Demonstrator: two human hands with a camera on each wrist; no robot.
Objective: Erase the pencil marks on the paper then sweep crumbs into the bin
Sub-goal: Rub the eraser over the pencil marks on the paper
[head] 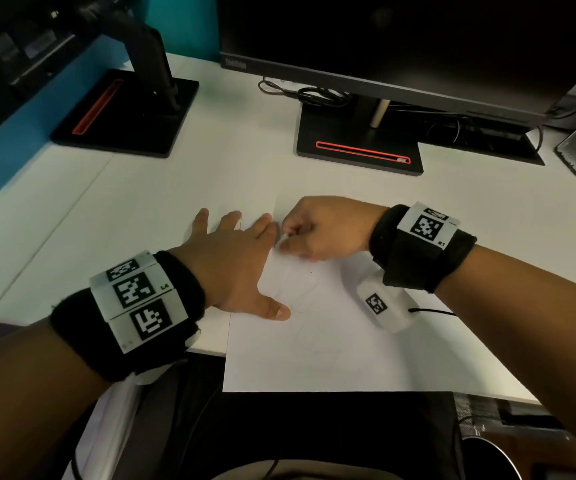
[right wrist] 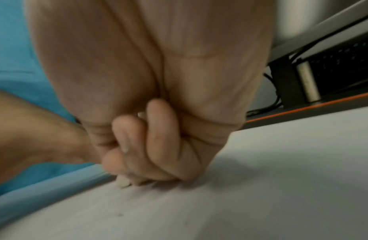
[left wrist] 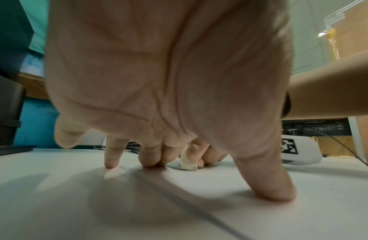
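Head view: the left hand (head: 234,261) lies flat on the paper (head: 331,348), fingers (head: 200,220) straight and spread apart, thumb out to the side. Just beside its index tip, the right hand (head: 321,230) has fingers curled together, clamped on a small white eraser (head: 285,236) that touches the paper. Faint pencil marks (head: 300,292) lie between thumb and right wrist. The paper sits on the white counter (head: 175,188), w/ a monitor base (head: 359,147) well beyond the fingers.

Left wrist view: fingertips press the sheet; the eraser (left wrist: 188,160) stands just behind them, pinched by the other hand.

Right wrist view: blurred; fingers (right wrist: 142,146) curled tight, eraser tip (right wrist: 123,181) on the paper under them.
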